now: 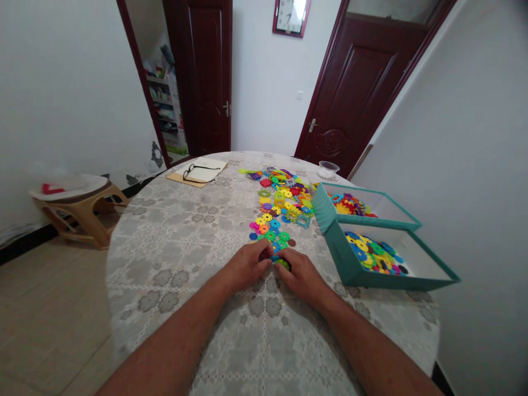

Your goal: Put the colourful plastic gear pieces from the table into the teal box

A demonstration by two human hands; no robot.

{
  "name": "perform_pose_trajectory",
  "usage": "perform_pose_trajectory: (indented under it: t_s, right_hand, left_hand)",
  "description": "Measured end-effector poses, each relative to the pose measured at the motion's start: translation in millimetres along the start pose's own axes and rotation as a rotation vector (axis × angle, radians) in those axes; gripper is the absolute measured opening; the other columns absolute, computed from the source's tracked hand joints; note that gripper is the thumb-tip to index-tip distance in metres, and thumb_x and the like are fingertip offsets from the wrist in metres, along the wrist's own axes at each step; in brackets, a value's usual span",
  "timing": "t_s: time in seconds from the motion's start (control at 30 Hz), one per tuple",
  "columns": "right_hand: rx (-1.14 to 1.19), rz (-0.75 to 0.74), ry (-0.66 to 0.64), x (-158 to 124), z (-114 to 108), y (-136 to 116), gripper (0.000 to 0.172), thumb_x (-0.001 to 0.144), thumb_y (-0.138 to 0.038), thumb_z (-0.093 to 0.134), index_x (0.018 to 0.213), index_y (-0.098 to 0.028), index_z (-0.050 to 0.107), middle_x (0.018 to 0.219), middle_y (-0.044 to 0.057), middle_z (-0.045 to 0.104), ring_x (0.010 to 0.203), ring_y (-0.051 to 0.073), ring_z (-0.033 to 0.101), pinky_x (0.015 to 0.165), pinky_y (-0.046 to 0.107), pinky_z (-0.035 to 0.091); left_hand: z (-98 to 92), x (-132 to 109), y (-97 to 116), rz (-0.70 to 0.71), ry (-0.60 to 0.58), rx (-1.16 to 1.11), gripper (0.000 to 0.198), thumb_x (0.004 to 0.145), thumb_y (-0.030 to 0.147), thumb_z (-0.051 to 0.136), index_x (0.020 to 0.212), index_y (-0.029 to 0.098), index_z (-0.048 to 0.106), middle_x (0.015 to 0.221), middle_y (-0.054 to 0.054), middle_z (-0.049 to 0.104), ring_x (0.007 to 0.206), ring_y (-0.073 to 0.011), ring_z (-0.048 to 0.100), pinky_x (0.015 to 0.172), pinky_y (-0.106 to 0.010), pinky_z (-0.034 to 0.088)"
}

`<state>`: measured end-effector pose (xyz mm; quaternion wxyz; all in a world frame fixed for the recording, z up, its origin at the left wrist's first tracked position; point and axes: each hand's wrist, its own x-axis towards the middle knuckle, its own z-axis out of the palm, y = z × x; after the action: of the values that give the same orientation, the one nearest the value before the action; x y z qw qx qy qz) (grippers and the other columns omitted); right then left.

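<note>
My left hand (247,266) and my right hand (300,274) meet above the patterned tablecloth. Between their fingertips are small gear-shaped plastic pieces, a blue one (275,257) and a yellow-green one (284,264). Both hands are closed with thumbs and fingers pinched on these pieces, partly hiding them. Just beyond my fingers lie loose green gear pieces (284,236), with pink, yellow and blue ones around them. Farther back spreads a larger heap of colourful pieces (289,184), some joined into cube-like shapes.
On the right, a teal box (344,258) with two compartments holds many pieces. A clear bowl (329,167) is at the back right. Black glasses (200,171) rest on an open notebook (211,165) at the back left. A stool (88,206) stands left of the table.
</note>
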<state>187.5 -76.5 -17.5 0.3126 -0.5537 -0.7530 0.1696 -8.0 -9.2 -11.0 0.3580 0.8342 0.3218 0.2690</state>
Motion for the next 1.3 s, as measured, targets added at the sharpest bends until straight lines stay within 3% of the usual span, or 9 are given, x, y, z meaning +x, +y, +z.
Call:
perform_pose_trajectory:
  t_s: [0.13,0.23,0.5,0.6,0.8,0.93,1.03,1.13,1.3]
  right_hand:
    - [-0.030,-0.015,0.010,0,-7,-3,0.010,0.094,-0.020,0.057,0.098,-0.021,0.066,0.092,0.003,0.069,0.088,0.020,0.063,0.080,0.030,0.044]
    - [-0.030,-0.007,0.059,1,-27,-7,0.012,0.096,-0.026,0.056,0.101,-0.022,0.067,0.095,0.005,0.071,0.090,0.020,0.064,0.082,0.031,0.046]
    - [-0.287,0.263,0.633,-12,-114,17,0.036,0.094,-0.045,0.055,0.112,-0.018,0.071,0.097,0.009,0.074,0.083,0.024,0.064,0.081,0.035,0.049]
    - [-0.459,0.317,0.720,-19,-135,38,0.039,0.092,-0.043,0.053,0.112,-0.016,0.073,0.104,0.013,0.075,0.092,0.028,0.065,0.087,0.038,0.047]
    - [-0.478,0.553,0.655,-30,-157,69,0.041,0.095,-0.042,0.043,0.097,-0.018,0.077,0.097,0.014,0.077,0.092,0.028,0.066,0.083,0.037,0.047]
    - [-0.327,0.495,0.924,-31,-163,72,0.041,0.094,-0.037,0.042,0.105,-0.016,0.075,0.100,0.012,0.077,0.096,0.026,0.068,0.089,0.039,0.050]
    - [-0.253,0.365,1.052,-26,-153,55,0.040,0.098,-0.036,0.040,0.111,-0.015,0.072,0.102,0.012,0.076,0.095,0.025,0.069,0.090,0.039,0.052]
    - [-0.229,0.179,0.898,-17,-124,29,0.035,0.101,-0.034,0.041,0.112,-0.018,0.069,0.107,0.011,0.073,0.101,0.024,0.068,0.095,0.041,0.052]
    - [-0.192,-0.044,0.334,0,-51,16,0.033,0.100,-0.024,0.045,0.127,-0.021,0.064,0.127,0.014,0.067,0.124,0.026,0.059,0.112,0.046,0.044]
  left_hand:
    - [-0.1,2,-1,-0.015,0.052,-0.012,0.002,0.086,0.019,0.061,0.086,0.021,0.062,0.079,0.002,0.066,0.075,-0.0152,0.060,0.069,-0.027,0.044]
    - [-1.3,4,-4,0.005,0.147,0.058,0.005,0.088,0.024,0.063,0.084,0.021,0.061,0.083,0.000,0.066,0.077,-0.0160,0.059,0.071,-0.028,0.046]
    - [-7.3,8,-19,-0.066,0.332,0.260,0.006,0.088,0.019,0.056,0.091,0.021,0.062,0.093,-0.005,0.067,0.090,-0.0209,0.063,0.086,-0.035,0.052]
    - [-7.9,9,-29,-0.041,0.366,0.369,0.018,0.088,0.019,0.056,0.104,0.020,0.065,0.109,-0.010,0.069,0.107,-0.0259,0.063,0.102,-0.043,0.049]
    - [-7.2,11,-43,-0.019,0.318,0.435,0.029,0.091,0.026,0.052,0.116,0.021,0.066,0.120,-0.012,0.069,0.118,-0.0296,0.061,0.111,-0.047,0.046]
    - [-5.6,13,-52,0.007,0.289,0.439,0.032,0.091,0.031,0.051,0.119,0.024,0.065,0.124,-0.011,0.069,0.121,-0.0308,0.060,0.113,-0.049,0.046]
    - [-3.0,12,-54,0.014,0.254,0.434,0.037,0.089,0.033,0.053,0.122,0.022,0.065,0.128,-0.013,0.068,0.126,-0.0322,0.059,0.114,-0.050,0.045]
    - [-0.4,10,-50,0.009,0.181,0.429,0.039,0.089,0.032,0.054,0.124,0.020,0.065,0.133,-0.014,0.067,0.129,-0.0318,0.058,0.116,-0.049,0.044]
    - [2.2,6,-37,0.098,0.064,0.330,0.043,0.090,0.021,0.056,0.133,0.022,0.061,0.141,-0.012,0.064,0.133,-0.0260,0.058,0.117,-0.044,0.045]
